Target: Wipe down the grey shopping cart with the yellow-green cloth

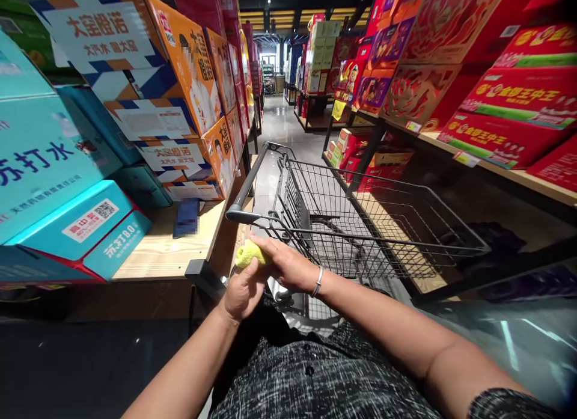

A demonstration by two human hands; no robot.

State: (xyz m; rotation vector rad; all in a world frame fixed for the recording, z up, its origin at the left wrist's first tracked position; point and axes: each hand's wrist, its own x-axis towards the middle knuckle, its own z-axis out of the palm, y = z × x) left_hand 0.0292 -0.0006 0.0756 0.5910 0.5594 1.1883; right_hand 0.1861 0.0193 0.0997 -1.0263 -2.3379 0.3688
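Note:
A bunched yellow cloth (247, 254) is held between my two hands, in front of my body. My left hand (246, 288) grips it from below, its thumb pressed on the near side. From the right, my right hand (285, 261) closes over the cloth's other end, so part of it is hidden. A bracelet (318, 282) circles my right wrist. Just beyond my hands stands a black wire shopping cart (383, 232), its grey handle (247, 187) turned toward the left shelf. Neither hand appears to grip that handle.
At left, a wooden shelf (148, 259) carries turquoise cartons (40, 142), orange-and-white cartons (180, 94) and a dark blue flat item (186, 217). Red gift boxes (509, 118) fill the right shelf. A grey-floored aisle (280, 121) runs ahead between displays.

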